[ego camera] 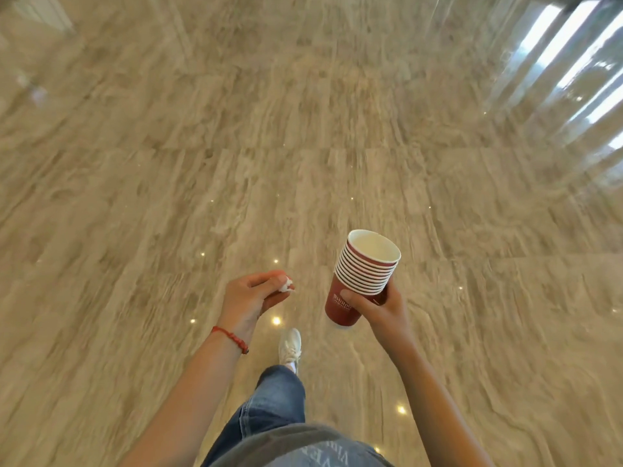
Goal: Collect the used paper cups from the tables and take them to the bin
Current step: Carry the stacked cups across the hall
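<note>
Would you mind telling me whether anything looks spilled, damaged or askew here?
Nothing stands out. The right hand holds the stack of red paper cups, tilted slightly but neatly nested; the left hand pinches a small white scrap. No spill shows on the floor.

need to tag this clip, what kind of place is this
Probably a hotel or office lobby or hall, though that is a guess. The polished stone-look floor mirrors ceiling spotlights and tall windows, and the right hand carries a stack of red branded paper cups.
</note>
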The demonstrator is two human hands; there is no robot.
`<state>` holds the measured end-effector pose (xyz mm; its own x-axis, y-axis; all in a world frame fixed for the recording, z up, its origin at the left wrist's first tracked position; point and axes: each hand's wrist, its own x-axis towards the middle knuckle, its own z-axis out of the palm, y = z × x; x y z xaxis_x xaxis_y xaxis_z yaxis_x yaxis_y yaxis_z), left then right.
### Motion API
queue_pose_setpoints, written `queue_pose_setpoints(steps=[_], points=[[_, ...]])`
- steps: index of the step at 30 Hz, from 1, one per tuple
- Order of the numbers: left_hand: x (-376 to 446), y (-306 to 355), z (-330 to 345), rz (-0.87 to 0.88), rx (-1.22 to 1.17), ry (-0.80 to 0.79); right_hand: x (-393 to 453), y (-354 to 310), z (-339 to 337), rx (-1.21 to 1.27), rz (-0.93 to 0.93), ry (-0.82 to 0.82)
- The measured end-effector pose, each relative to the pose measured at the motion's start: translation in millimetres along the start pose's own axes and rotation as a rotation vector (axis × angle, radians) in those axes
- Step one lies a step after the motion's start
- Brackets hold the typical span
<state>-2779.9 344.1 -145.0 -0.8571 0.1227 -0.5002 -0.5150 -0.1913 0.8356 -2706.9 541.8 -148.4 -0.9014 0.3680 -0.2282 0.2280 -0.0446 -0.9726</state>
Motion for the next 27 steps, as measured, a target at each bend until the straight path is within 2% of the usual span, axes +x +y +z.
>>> queue_pose_setpoints(steps=[7, 11, 20, 27], points=[[148.5, 97.0, 52.8, 0.016, 0.065, -0.064, 159.4, -56.9, 18.7, -0.047, -0.03, 0.008], [221.8, 131.6, 83.9, 0.002, 0.079, -0.072, 232.7, -72.7, 15.0, -0.017, 0.01, 0.047], [401.5, 178.3, 177.9, -0.054, 0.065, -0.077, 434.8, -87.2, -17.6, -0.018, 0.038, 0.094], [529.9, 259.7, 266.9, -0.024, 0.052, -0.066, 612.4, -154.7, -50.0, -0.058, -0.011, 0.04]])
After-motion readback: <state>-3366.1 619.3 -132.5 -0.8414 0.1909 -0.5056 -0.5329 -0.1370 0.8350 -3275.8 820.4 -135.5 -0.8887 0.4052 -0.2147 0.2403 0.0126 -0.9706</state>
